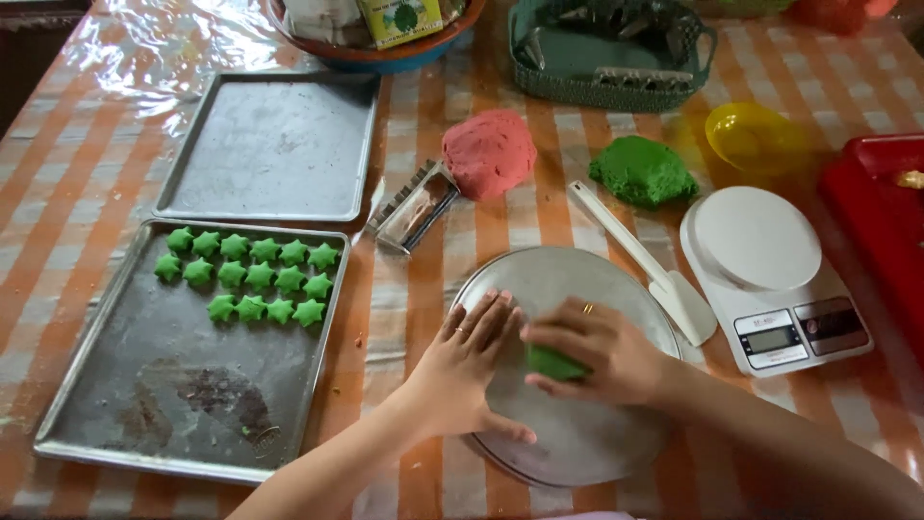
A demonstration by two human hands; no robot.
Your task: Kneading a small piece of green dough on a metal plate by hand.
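My forearms reach in from the near edge of the bench (87, 144). My right hand (602, 351) is cupped down, fingers closed over a small lump of green dough (553, 364), seemingly pressing it onto the round metal pan (577, 443). My left hand (467, 371) lies flat with fingers spread on the pan's rim, probably to steady it. A white spatula (645, 265) lies just right. The rectangular metal tray (164, 385) with green star-shaped cookies (248, 276) has bare space on its near half.

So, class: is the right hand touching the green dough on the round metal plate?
Touching. The head view shows the right hand cupped over the green dough, fingers pressing it onto the round metal plate.
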